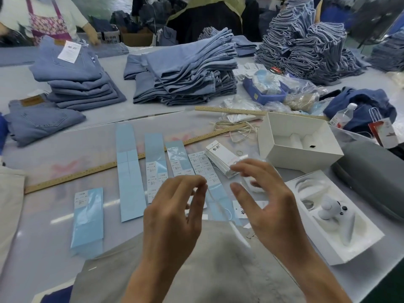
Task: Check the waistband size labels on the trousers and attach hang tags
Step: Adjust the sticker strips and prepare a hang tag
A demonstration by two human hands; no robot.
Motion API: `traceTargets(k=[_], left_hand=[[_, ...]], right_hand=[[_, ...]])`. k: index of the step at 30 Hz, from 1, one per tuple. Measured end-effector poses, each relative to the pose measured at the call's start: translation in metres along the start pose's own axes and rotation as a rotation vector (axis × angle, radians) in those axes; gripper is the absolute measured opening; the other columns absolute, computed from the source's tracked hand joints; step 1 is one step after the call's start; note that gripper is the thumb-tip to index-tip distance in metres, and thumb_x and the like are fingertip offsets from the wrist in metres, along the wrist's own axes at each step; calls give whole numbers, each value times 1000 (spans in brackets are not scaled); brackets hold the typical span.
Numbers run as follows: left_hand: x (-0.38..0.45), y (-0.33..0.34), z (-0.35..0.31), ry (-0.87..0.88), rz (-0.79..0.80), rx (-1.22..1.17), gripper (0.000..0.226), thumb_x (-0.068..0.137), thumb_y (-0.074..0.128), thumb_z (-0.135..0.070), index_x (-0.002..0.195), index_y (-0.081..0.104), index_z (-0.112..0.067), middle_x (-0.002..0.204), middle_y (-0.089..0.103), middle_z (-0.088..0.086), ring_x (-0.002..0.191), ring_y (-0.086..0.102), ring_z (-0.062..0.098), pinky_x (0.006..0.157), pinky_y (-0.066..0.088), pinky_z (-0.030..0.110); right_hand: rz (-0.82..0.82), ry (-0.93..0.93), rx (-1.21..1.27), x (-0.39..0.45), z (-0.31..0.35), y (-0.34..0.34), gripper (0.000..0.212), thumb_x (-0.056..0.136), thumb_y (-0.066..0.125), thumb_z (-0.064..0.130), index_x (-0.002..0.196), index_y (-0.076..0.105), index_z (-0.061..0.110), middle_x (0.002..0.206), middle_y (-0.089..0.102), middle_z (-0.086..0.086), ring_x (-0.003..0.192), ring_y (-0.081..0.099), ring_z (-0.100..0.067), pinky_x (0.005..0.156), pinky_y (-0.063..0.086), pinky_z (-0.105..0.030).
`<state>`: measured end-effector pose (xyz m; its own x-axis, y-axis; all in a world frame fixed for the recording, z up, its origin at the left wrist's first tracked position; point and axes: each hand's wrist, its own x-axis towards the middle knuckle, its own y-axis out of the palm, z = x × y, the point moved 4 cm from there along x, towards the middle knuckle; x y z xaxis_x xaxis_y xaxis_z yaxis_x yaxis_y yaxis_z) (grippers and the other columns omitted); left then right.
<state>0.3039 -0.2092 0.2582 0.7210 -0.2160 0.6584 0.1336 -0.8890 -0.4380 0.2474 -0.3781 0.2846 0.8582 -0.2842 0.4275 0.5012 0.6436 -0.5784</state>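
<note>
A pair of grey trousers (pixel 196 259) lay flat on the counter (pixel 43 237) at six o'clock, directly under both raised hands. A white hang tag (pixel 240 209) lay beyond the trousers' far edge, partly hidden behind the right hand, with a pale string (pixel 218 204) running down beside it. The left hand (pixel 175 213) appeared to pinch the upper end of that string between thumb and forefinger, though the thread was too thin to be sure. The right hand (pixel 262 197) hovered with fingers loosely spread and curved, grasping nothing that showed; its fingertips were blurred.

At one o'clock a stack of hang tags (pixel 220 158) rested just beside a white box (pixel 299 141). Blue sticker strips (pixel 153 162) bearing printed size labels lay in a row from nine to twelve o'clock, crossing a wooden ruler (pixel 76 174). Loose strings (pixel 231 130) sat further out.

Judging by the folded jeans (pixel 74 79) at eleven o'clock, one already carrying a tag, part of the batch seemed finished. A larger pile (pixel 185 77) at twelve o'clock likely remained, and the grey pair's tag was not yet attached.
</note>
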Motion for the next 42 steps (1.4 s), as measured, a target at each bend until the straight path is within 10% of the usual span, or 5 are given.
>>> traceTargets(k=[18,26,30,35,42], left_hand=[[12,82,-34,-224,197,-651,4,96,68,-28,100,68,-30,89,68,-9,80,66,15,55,51,26],[-60,189,12,-325,1136,252,40,91,60,-58,96,69,-19,102,70,-1,99,64,23,75,48,34],[-61,189,15,-345,1025,142,24,95,61,-47,94,67,-23,102,66,-6,99,62,20,72,43,32],[-52,166,-4,-80,696,107,15,96,66,-38,100,75,-27,98,60,-11,98,57,16,67,44,32],[-48,152,5,-397,647,-293,8,83,79,-23,84,73,-27,77,71,-11,71,61,6,67,52,31]], right_hand=[[9,253,433,-21,-42,-48,8,89,73,22,97,75,23,86,75,-3,79,71,-11,76,57,-21],[3,291,-74,-62,-83,-65,5,89,74,17,92,77,20,72,66,6,65,59,-20,62,51,-40],[-190,240,-101,-53,-72,-92,5,91,69,24,92,74,24,84,72,9,80,67,-10,72,52,-15],[-163,424,940,-48,-56,-86,14,89,74,27,95,75,15,74,62,-4,65,57,-13,64,54,-25],[89,475,58,-84,-90,-29,14,90,75,17,82,75,29,82,74,14,78,69,-5,71,51,-17]])
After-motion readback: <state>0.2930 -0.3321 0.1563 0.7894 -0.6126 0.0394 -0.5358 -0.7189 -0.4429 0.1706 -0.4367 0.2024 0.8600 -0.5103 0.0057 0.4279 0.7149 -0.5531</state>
